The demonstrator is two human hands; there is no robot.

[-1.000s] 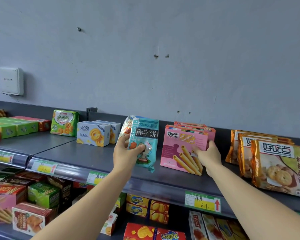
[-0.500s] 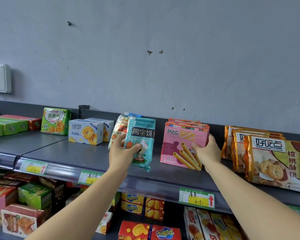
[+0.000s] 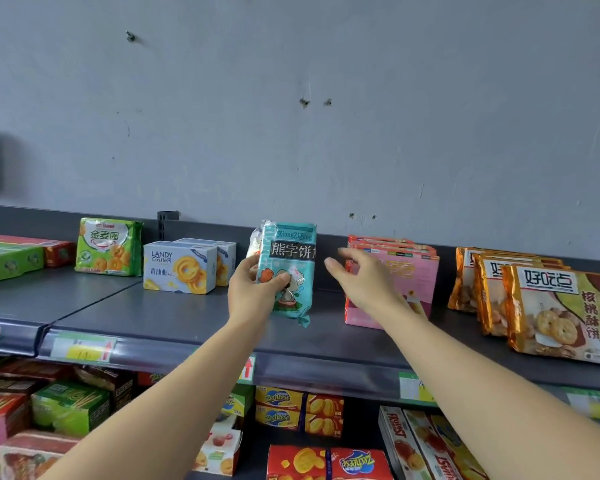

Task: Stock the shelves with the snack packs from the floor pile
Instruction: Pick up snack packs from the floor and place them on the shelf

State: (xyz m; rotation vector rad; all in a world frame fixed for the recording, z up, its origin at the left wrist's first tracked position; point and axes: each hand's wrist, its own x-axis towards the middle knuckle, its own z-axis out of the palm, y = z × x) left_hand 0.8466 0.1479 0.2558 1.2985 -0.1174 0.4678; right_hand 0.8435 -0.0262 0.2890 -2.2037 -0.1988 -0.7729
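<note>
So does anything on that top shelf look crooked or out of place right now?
Mostly tidy. The teal biscuit pack isn't shelved: the left hand holds it tilted, its lower corner hanging above the top shelf. The right hand is open, in front of the pink boxes.

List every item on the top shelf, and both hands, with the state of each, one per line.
teal biscuit pack: upright, gripped by left hand.
left hand: closed on the teal pack.
right hand: open, blurred, holding nothing.
pink boxes: standing in a row.
gold cookie bags: leaning back, stacked.
Landy Castle boxes: standing.
green ring-biscuit bag: upright.
</note>
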